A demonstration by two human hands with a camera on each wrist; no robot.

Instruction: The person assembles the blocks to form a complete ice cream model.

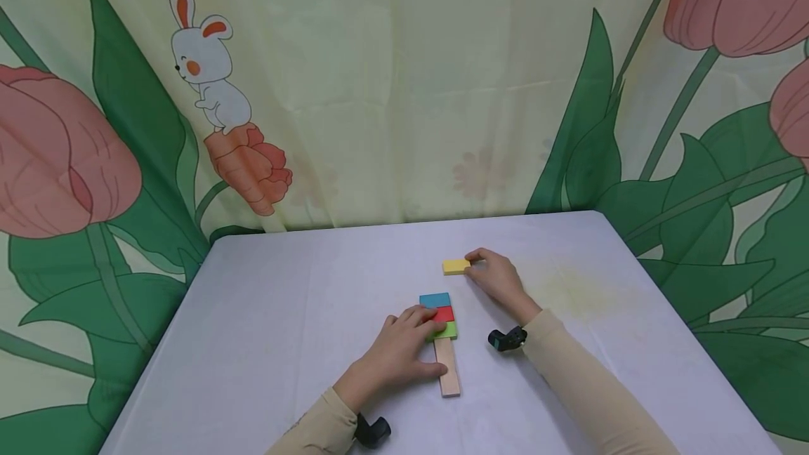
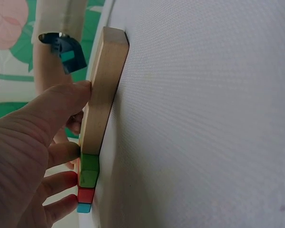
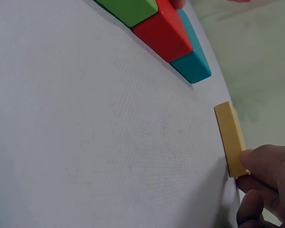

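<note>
A row of flat blocks lies mid-table: blue block (image 1: 435,300), red block (image 1: 444,314), green block (image 1: 447,331), then a long plain wooden block (image 1: 448,367). My left hand (image 1: 404,350) rests on this row, its fingers lying over the red and green blocks and its thumb (image 2: 61,102) against the wooden block (image 2: 102,90). A yellow block (image 1: 455,267) lies apart, farther back. My right hand (image 1: 496,276) pinches its right end with thumb and fingertips (image 3: 268,164). In the right wrist view the yellow block (image 3: 232,137) lies flat on the table.
The white table (image 1: 284,314) stands against a cloth backdrop printed with tulips and a rabbit (image 1: 205,65). Its far edge runs just behind the yellow block. Black wrist cameras (image 1: 507,339) sit on both forearms.
</note>
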